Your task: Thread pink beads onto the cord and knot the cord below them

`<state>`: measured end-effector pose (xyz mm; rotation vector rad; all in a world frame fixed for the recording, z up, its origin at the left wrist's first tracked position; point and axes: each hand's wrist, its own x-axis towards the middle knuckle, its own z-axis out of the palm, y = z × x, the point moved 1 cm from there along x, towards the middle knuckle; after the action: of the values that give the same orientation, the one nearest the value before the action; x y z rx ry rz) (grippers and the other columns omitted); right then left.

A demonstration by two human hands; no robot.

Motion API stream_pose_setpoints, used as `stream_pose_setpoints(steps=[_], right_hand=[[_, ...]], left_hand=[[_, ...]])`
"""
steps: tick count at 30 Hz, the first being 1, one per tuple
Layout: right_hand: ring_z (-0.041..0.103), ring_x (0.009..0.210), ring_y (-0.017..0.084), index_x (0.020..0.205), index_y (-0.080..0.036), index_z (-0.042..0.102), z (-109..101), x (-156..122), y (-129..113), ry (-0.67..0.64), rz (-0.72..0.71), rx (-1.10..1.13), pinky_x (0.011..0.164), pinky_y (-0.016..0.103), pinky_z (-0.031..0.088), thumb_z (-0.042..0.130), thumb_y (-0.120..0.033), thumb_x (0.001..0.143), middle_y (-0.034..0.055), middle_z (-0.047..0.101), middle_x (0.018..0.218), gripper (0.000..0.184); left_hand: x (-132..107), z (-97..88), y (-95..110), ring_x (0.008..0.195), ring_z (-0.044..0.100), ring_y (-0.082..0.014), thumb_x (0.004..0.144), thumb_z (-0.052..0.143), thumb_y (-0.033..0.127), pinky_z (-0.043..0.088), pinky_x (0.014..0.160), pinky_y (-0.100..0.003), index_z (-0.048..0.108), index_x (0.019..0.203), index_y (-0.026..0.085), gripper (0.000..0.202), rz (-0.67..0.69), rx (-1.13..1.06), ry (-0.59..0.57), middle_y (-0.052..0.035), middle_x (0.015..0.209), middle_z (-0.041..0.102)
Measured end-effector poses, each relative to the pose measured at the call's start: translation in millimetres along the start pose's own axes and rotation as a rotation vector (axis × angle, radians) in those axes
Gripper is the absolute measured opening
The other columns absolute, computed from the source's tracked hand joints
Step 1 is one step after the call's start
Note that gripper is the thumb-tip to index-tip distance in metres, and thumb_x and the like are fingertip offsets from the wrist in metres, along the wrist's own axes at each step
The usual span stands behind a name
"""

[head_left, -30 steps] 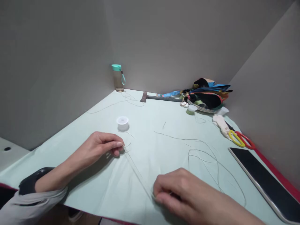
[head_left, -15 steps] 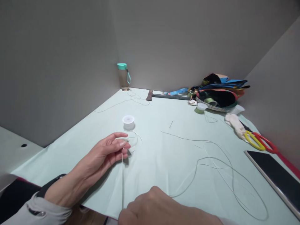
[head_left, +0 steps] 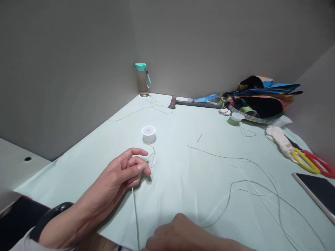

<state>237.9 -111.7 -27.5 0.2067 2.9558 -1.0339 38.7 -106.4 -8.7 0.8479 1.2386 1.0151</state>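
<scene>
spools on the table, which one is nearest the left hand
The white spool, standing just beyond the left hand; the green spool and green roll are farther right, by the colourful bundle.

Small craft work corner; home or office, cannot tell which. Plain grey walls [head_left: 68,62] meet close behind table, third rises at right. Pale green cloth [head_left: 172,181] spread over tabletop; wood-look floor [head_left: 101,242] below front edge. White panel [head_left: 13,177] with dark round hole, far left. Handcraft signs: white spool [head_left: 149,135], loose cord [head_left: 279,207], red-and-yellow-handled scissors [head_left: 305,162], bundle of colourful fabric [head_left: 261,94]. Everyday signs: drink bottle [head_left: 142,82], dark-screened device [head_left: 316,195]. Hatchet [head_left: 172,102] lies near back wall.
</scene>
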Motion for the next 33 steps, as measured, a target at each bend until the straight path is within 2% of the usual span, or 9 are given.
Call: stream_pose_setpoints(steps=[4,7,10,14,17,21,24,28,33], right_hand=[[0.04,0.053,0.007,0.08,-0.018,0.056,0,6,7,0.006,0.104,-0.121,0.045,0.024,0.018,0.058,-0.012,0.093,-0.0054,0.06,0.07,0.014],[0.045,0.057,0.01,0.082,-0.019,0.059,-6,6,13,0.081,0.169,-0.235,0.05,0.025,0.025,0.062,-0.02,0.092,-0.0036,0.063,0.071,0.01],[0.058,0.075,0.015,0.08,-0.019,0.063,-27,3,18,0.316,0.174,-0.263,0.071,0.03,0.042,0.059,-0.032,0.099,0.0003,0.068,0.081,0.023],[0.063,0.095,0.015,0.097,-0.017,0.069,-58,10,30,0.643,0.111,-0.176,0.089,0.03,0.046,0.05,-0.02,0.103,0.0036,0.072,0.104,0.02],[0.063,0.105,0.013,0.117,-0.013,0.067,-68,27,43,0.757,0.051,-0.098,0.093,0.023,0.047,0.053,-0.015,0.101,0.005,0.071,0.116,0.022],[0.063,0.112,0.012,0.134,-0.016,0.06,-64,50,61,0.633,-0.024,0.002,0.098,0.021,0.046,0.054,-0.014,0.101,0.0039,0.068,0.128,0.034],[0.064,0.102,0.014,0.135,-0.016,0.059,-57,58,70,0.57,-0.006,0.019,0.091,0.025,0.048,0.055,-0.017,0.101,0.0046,0.071,0.117,0.034],[0.06,0.09,0.015,0.127,-0.014,0.06,-51,60,76,0.561,-0.02,-0.037,0.081,0.026,0.047,0.054,-0.022,0.102,0.0055,0.068,0.102,0.027],[0.055,0.08,0.012,0.105,-0.015,0.067,-49,61,78,0.538,-0.025,-0.04,0.073,0.024,0.044,0.052,-0.021,0.103,0.003,0.061,0.09,0.017]], left_hand=[[-4,-6.8,-3,0.073,0.043,-0.0152,0.094,0.061,0.03,0.03,0.068,-0.03,0.055,0.116,0.027,0.024,0.072,0.103,0.067,0.0021,0.082,0.068],[-4,-16.3,-6,0.08,0.047,-0.0176,0.096,0.058,0.03,0.031,0.074,-0.033,0.053,0.119,0.029,0.023,0.104,0.165,0.059,0.0024,0.084,0.068],[-2,-23.4,-8,0.079,0.047,-0.018,0.097,0.056,0.032,0.031,0.076,-0.035,0.051,0.12,0.029,0.023,0.119,0.194,0.047,0.0024,0.082,0.068],[-1,-28.0,-5,0.078,0.048,-0.0182,0.097,0.057,0.034,0.031,0.074,-0.035,0.051,0.118,0.028,0.022,0.122,0.225,0.023,0.0021,0.078,0.066],[-1,-31.5,-5,0.082,0.05,-0.0186,0.099,0.056,0.036,0.031,0.078,-0.036,0.05,0.118,0.03,0.021,0.093,0.247,0.0,0.0022,0.08,0.067],[1,-35.5,-6,0.083,0.049,-0.0187,0.099,0.056,0.04,0.031,0.079,-0.036,0.05,0.121,0.032,0.024,0.051,0.246,-0.027,0.0021,0.084,0.066],[3,-36.7,-7,0.079,0.046,-0.0184,0.098,0.057,0.041,0.03,0.074,-0.036,0.049,0.122,0.032,0.027,0.036,0.215,-0.045,0.0019,0.082,0.064],[4,-37.5,-6,0.077,0.042,-0.0174,0.097,0.059,0.042,0.029,0.072,-0.035,0.051,0.117,0.031,0.024,-0.01,0.181,-0.073,0.0023,0.083,0.062],[5,-40.9,-2,0.073,0.038,-0.0161,0.097,0.059,0.04,0.028,0.068,-0.035,0.054,0.111,0.03,0.018,-0.088,0.181,-0.075,0.0033,0.082,0.058]])
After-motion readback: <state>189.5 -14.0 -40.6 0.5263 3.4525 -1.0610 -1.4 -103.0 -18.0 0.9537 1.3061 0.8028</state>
